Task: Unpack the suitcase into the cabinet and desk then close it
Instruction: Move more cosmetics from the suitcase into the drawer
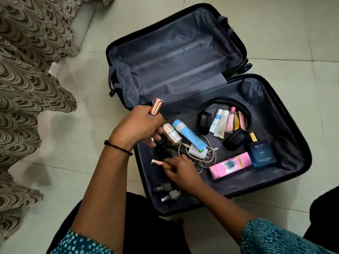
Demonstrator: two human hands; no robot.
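A black suitcase [300,143] lies open on the floor; its far half is empty. My left hand [139,125] grips a rose-gold capped tube [156,106] and seems to hold a small clear bottle [171,134] as well. My right hand [180,171] pinches a small rose-gold lipstick [157,163] over the near half. Loose in that half lie a blue tube [189,133], a white charger with cable [198,153], black headphones [203,121], several small tubes [225,121], a pink box [231,165], a blue perfume bottle [262,153] and two nail polish bottles [167,193].
A patterned brown bedcover [27,79] hangs down at the left. Pale floor tiles [293,33] surround the suitcase. A dark object [326,217] sits at the lower right edge. My knees in dark trousers are just below the suitcase.
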